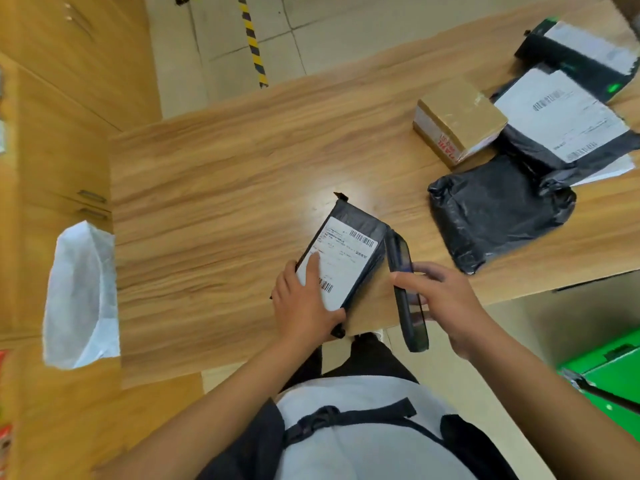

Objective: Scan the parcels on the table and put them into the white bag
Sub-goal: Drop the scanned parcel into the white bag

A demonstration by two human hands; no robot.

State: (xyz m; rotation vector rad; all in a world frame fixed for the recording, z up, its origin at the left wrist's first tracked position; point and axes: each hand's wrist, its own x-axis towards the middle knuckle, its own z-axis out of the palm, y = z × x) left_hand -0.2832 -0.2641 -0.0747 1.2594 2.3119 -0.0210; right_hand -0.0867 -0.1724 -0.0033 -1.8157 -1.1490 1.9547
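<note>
A small black parcel (349, 247) with a white barcode label lies at the table's near edge. My left hand (304, 303) grips its near end, thumb on the label. My right hand (436, 303) holds a dark handheld scanner (405, 289) right beside the parcel's right side, its top end level with the label. The white bag (83, 296) stands open off the table's left end. More parcels wait at the right: a crumpled black bag parcel (498, 213), a brown cardboard box (457, 119), a black parcel with a large white label (561, 123), and another black one (581, 57) at the far corner.
The wooden table (221, 174) has bare surface between the held parcel and the white bag. Yellow wooden cabinets (65, 98) line the left. A green crate (606, 379) sits on the floor at lower right. Striped floor tape (252, 39) runs beyond the table.
</note>
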